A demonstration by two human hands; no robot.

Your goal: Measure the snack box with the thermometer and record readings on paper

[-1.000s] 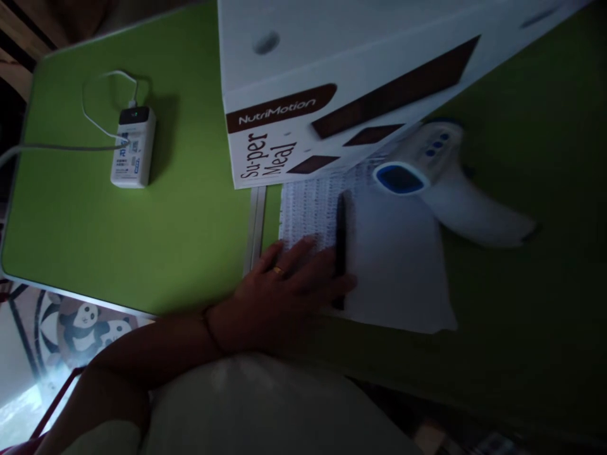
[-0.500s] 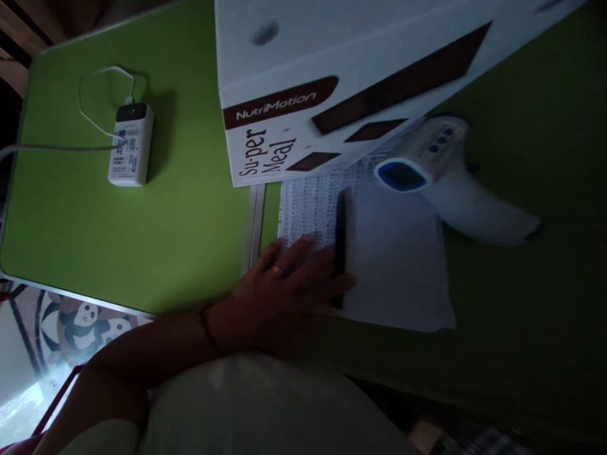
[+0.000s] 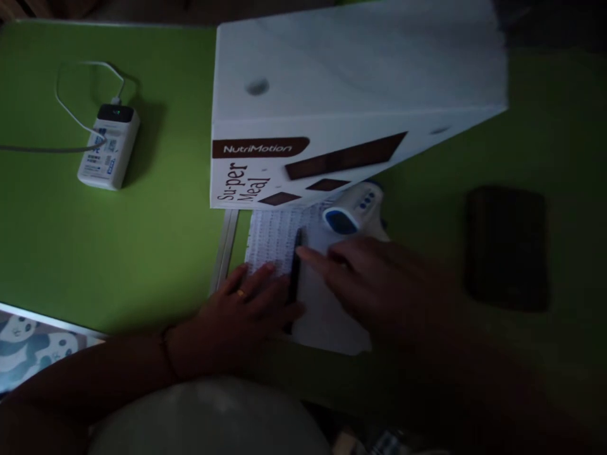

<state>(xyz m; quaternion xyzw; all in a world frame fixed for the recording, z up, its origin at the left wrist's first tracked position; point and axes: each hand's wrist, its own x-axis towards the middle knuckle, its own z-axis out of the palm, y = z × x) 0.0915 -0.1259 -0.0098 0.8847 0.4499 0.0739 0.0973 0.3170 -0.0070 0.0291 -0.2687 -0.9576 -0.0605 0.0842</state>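
My left hand, with a ring and a thin bracelet, lies flat with fingers spread over the lower left of a sheet of paper. Dense handwriting-like rows fill the sheet's left part. A dark pen rests lengthwise on the sheet, beside the left fingers. From the right comes my right hand, slightly blurred, its index finger stretched out to the pen's upper half. Whether the fingertip touches the pen I cannot tell. Just beyond that hand lies a white and blue infrared thermometer, its handle mostly covered.
A large white NutriMotion box stands at the back, over the sheet's top edge. On the green table, a white power bank with a cable lies left. A dark rectangular object sits at right.
My right hand has come into view from the right, over the sheet and thermometer handle. The view has shifted, showing the dark object at right. My left hand stays on the paper.
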